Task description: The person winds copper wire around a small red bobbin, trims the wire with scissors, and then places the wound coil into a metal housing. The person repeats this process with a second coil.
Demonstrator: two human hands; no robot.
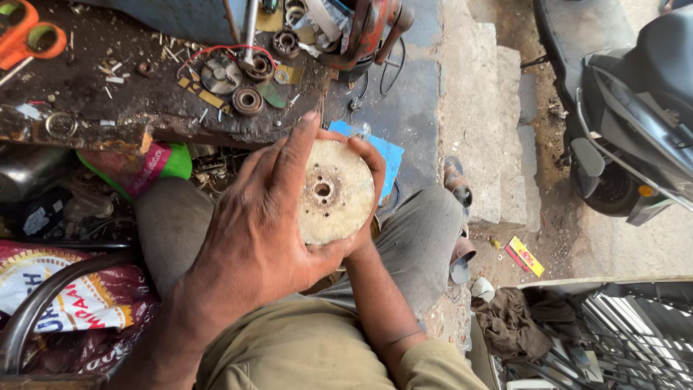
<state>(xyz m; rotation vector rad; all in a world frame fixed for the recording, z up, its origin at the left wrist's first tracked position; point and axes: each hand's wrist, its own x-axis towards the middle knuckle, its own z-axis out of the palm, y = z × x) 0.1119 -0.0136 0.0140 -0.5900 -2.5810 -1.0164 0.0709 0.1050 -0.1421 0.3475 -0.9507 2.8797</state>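
A round, flat, cream-coloured metal disc (pixel 337 191) with a rusty centre hole and small holes around it is held above my lap. My left hand (pixel 256 235) wraps over its left side, fingers reaching to the top rim, thumb under the lower edge. My right hand (pixel 372 170) curls around the right rim from behind; mostly its fingers and wrist show. Both hands grip the disc.
A dirty wooden workbench (pixel 130 108) ahead carries bearings (pixel 247 100), a small fan-like part (pixel 220 74), orange scissors handles (pixel 29 36) and scraps. A scooter (pixel 635 123) stands at right on stone paving. Printed bags (pixel 79 296) lie left; rags (pixel 512 318) lower right.
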